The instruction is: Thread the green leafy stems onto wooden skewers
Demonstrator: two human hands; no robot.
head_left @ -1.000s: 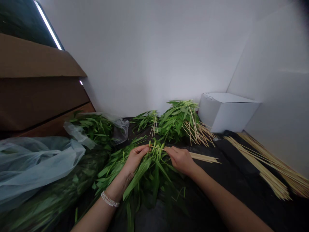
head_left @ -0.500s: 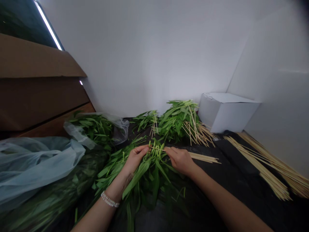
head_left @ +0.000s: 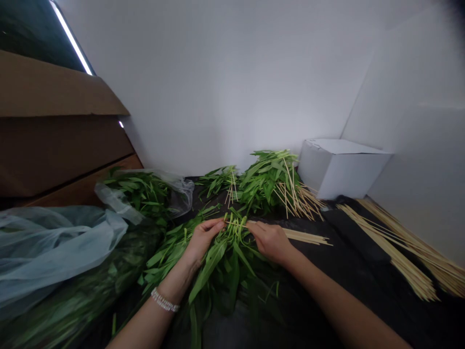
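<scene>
A thin bamboo skewer (head_left: 237, 223) runs level between my hands, with several leafy green stems (head_left: 232, 228) crossing it side by side. Their long leaves hang down in front over the dark surface. My left hand (head_left: 203, 240), a beaded bracelet on its wrist, is closed in a pinch at the skewer's left end. The fingers of my right hand (head_left: 271, 241) are closed round the right part of the same skewer. Loose leafy greens (head_left: 170, 254) lie beside and behind my left hand. A few bare skewers (head_left: 307, 236) lie just right of my right hand.
Skewered greens (head_left: 267, 182) are piled by the wall, with a smaller bunch (head_left: 220, 180) to their left. A white box (head_left: 341, 169) stands behind more bamboo skewers (head_left: 395, 257) at right. Plastic bags of greens (head_left: 141, 194) and a cardboard box (head_left: 61, 155) take up the left.
Both hands stay in nearly the same place with the skewer between them. The long leaf hanging by my left wrist has swung slightly to the right.
</scene>
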